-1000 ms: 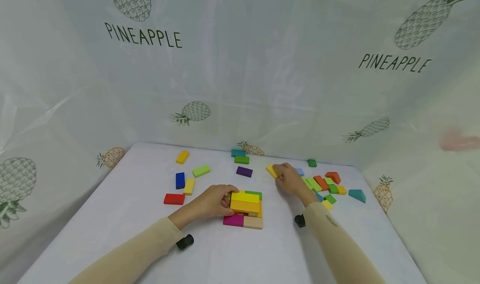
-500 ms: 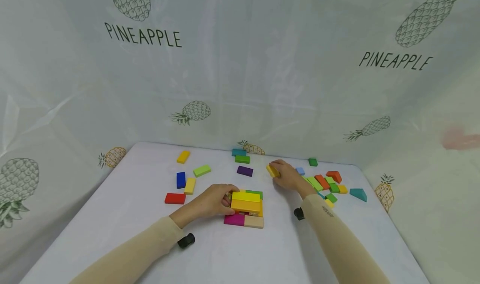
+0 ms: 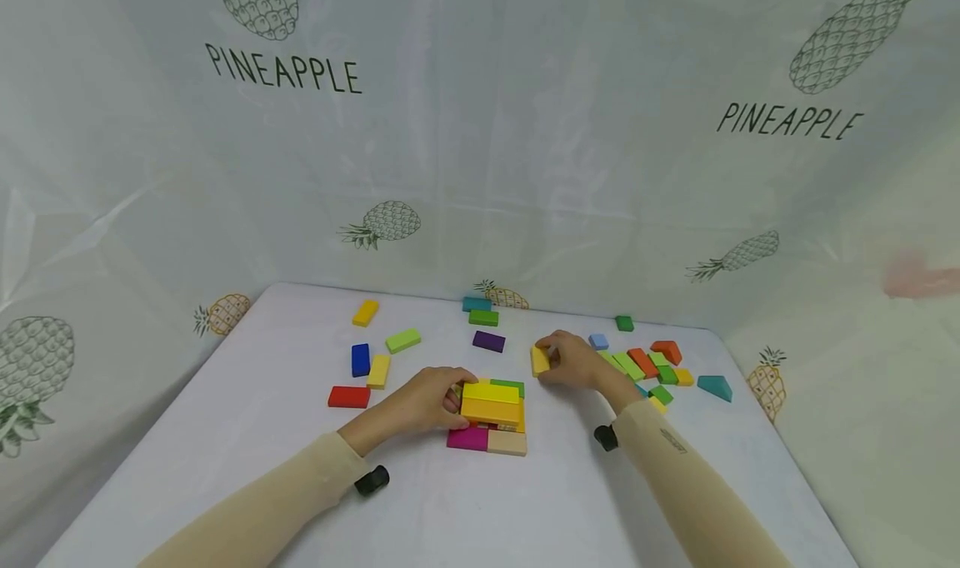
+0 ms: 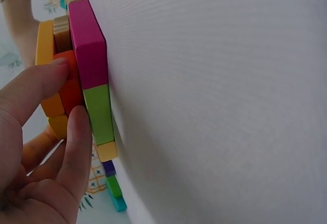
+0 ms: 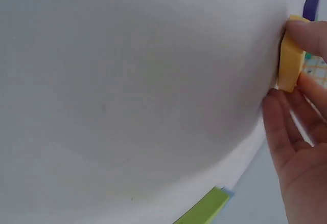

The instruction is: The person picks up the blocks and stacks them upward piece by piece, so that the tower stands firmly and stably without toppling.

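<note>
A layered stack of wooden building blocks point(image 3: 490, 411) stands in the middle of the table, with yellow and orange blocks on top and a magenta block point(image 4: 92, 55) low at its near side. My left hand point(image 3: 429, 401) grips its upper layers from the left. In the left wrist view, the thumb lies on a red-orange block point(image 4: 72, 93) and a finger touches the stack below it. Behind the stack and to its right, my right hand point(image 3: 573, 358) pinches a yellow block point(image 5: 291, 60) between thumb and fingers, at or just above the tabletop.
Loose blocks lie left of the stack, among them a red one point(image 3: 349, 397) and a blue one point(image 3: 361, 360). A purple block point(image 3: 489, 341) and a green block point(image 3: 483, 318) lie behind it. Several more, including a teal wedge point(image 3: 715, 387), are scattered at right beyond my right forearm.
My right hand has come slightly nearer and left, turning the yellow block from a slant to nearly straight toward me. My left hand stays on the stack.
</note>
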Demonstrator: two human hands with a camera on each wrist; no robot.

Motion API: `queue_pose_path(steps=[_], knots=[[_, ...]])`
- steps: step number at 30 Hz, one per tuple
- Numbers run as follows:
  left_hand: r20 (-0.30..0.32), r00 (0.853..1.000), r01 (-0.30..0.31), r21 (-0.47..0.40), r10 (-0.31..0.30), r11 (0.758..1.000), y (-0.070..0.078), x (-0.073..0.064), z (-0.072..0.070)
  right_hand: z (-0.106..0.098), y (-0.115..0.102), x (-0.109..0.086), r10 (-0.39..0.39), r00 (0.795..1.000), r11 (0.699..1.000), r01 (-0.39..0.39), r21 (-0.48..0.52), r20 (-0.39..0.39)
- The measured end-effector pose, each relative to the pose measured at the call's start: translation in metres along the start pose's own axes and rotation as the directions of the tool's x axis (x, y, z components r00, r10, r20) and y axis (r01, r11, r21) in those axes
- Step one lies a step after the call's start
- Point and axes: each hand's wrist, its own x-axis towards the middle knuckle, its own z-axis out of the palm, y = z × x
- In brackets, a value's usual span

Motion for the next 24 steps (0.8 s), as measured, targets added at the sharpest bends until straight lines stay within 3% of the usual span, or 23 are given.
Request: queue_pose_path(steps=[5,10,13,24], knots=[[0.002,1.0,0.004,-0.012,-0.004,1.0,0.002,-0.002,0.0,0.001,-0.015,-0.019,-0.071,0.996,0.994,0.075,0.083,-0.054],[0.009,1.0,0.016,-0.02,-0.015,1.0,0.003,-0.003,0.0,0.005,-0.05,-0.045,-0.167,0.983,0.965,0.178,0.193,-0.071],[0.006,1.0,0.017,-0.016,-0.017,1.0,0.002,-0.003,-0.001,0.012,-0.066,-0.055,-0.209,0.975,0.953,0.219,0.21,-0.07],[-0.004,1.0,0.006,-0.026,-0.006,1.0,0.001,-0.003,-0.001,0.034,-0.086,-0.066,-0.189,0.978,0.964,0.203,0.17,-0.091]])
